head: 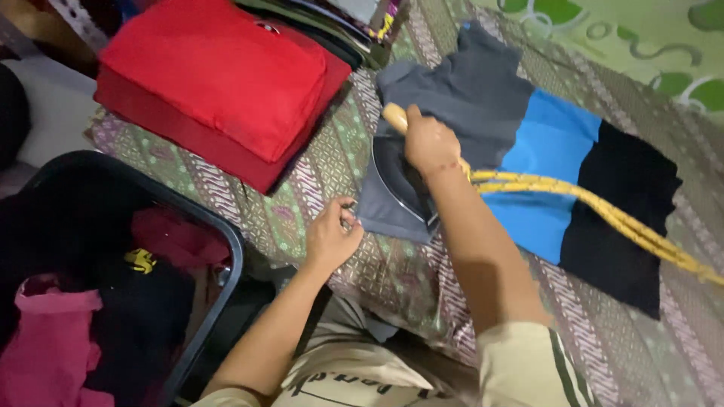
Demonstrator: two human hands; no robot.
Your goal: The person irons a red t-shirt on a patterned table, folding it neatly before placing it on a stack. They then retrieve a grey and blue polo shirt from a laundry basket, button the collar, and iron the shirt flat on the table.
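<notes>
Nearest the camera: the person's pale printed shirt [354, 377] and two bare forearms reaching away over a patterned batik cloth [317, 162] that covers the work surface. The left hand [330, 235] pinches the near corner of a grey, blue and black shirt [550, 173], thumb and fingers closed on the fabric edge. The right hand [430, 142] is clenched around the pale wooden handle [394, 115] of an iron [400, 185], whose dark body rests on the grey sleeve, just beside the left hand. The right hand and wrist cover most of the handle. A yellow cord [603, 211] runs from the iron across the blue and black panels to the right edge of the view, lying on top of the shirt. The shirt is spread flat at centre right. Behind the hands, a stack of folded red garments [219, 83] lies on the cloth, with darker folded clothes [339, 22] beyond it. At lower left, a dark-rimmed basket [226, 256] holds pink, maroon and black clothes.
</notes>
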